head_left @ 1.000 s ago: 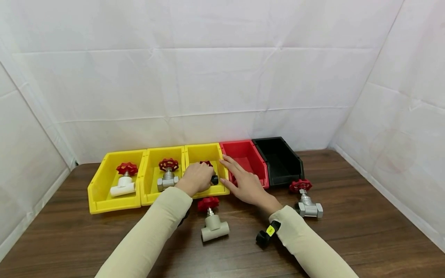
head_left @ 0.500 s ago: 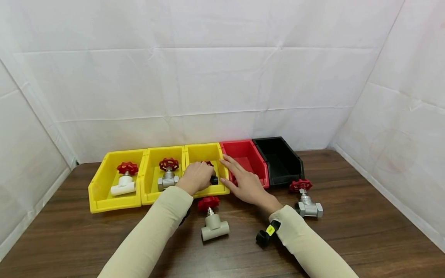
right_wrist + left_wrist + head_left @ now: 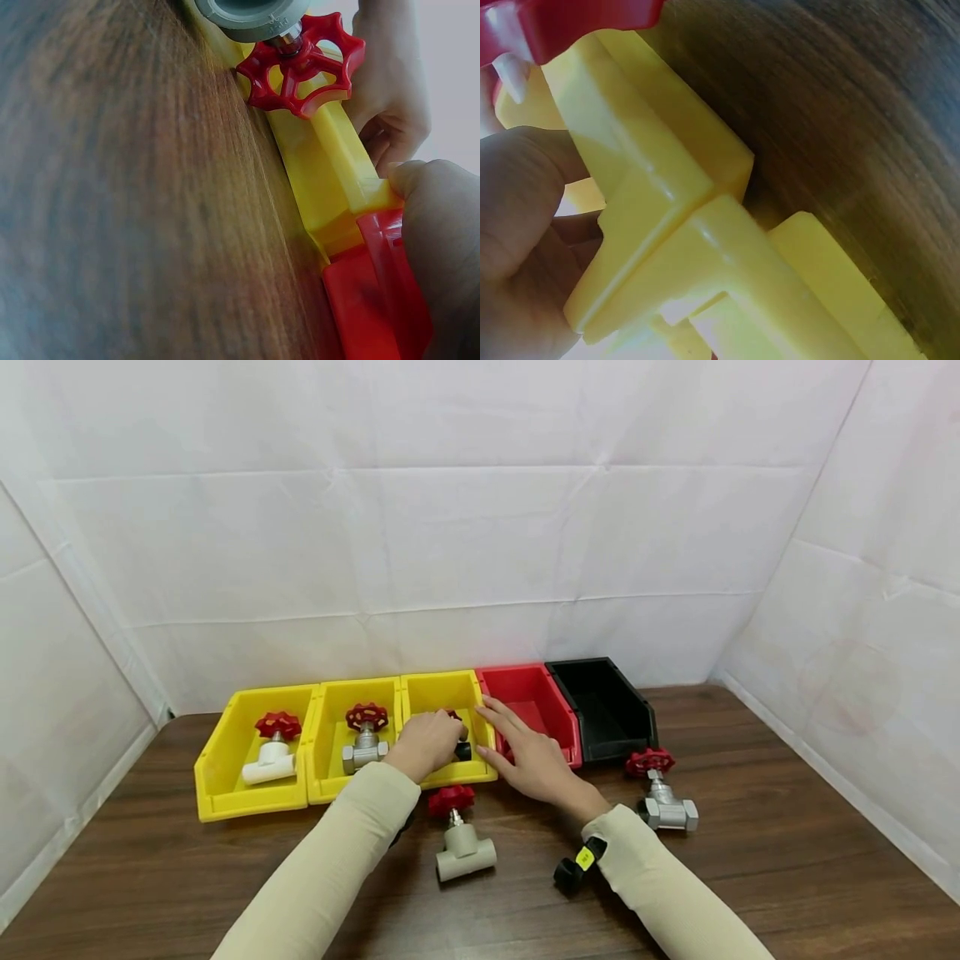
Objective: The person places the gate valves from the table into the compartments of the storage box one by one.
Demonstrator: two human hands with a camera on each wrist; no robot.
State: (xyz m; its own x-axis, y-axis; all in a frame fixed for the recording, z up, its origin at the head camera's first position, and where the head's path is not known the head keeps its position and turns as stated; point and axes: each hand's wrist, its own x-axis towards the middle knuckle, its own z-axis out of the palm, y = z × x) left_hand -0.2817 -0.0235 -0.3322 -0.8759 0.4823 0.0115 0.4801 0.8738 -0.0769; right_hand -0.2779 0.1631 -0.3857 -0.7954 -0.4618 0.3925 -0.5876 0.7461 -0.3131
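Note:
My left hand (image 3: 427, 742) is inside the third yellow bin (image 3: 438, 681), fingers curled about a valve (image 3: 463, 750) with a dark end and a red handwheel. The hand covers most of that valve, and its grip is partly hidden. My right hand (image 3: 528, 760) lies with extended fingers over the wall between this yellow bin and the red bin (image 3: 551, 693). In the right wrist view its thumb (image 3: 409, 176) touches the yellow bin's front corner. Before the bins, a grey-beige plastic valve (image 3: 463, 852) with a red handwheel lies on the table.
A white valve (image 3: 268, 762) lies in the leftmost yellow bin (image 3: 217, 768), a silver metal valve (image 3: 365, 750) in the second yellow bin (image 3: 322, 781). The black bin (image 3: 600, 710) ends the row. Another metal valve (image 3: 667, 810) lies at right on the wooden table (image 3: 750, 860).
Both hands stay at the third yellow bin with almost no movement. The whole view shifts very slightly.

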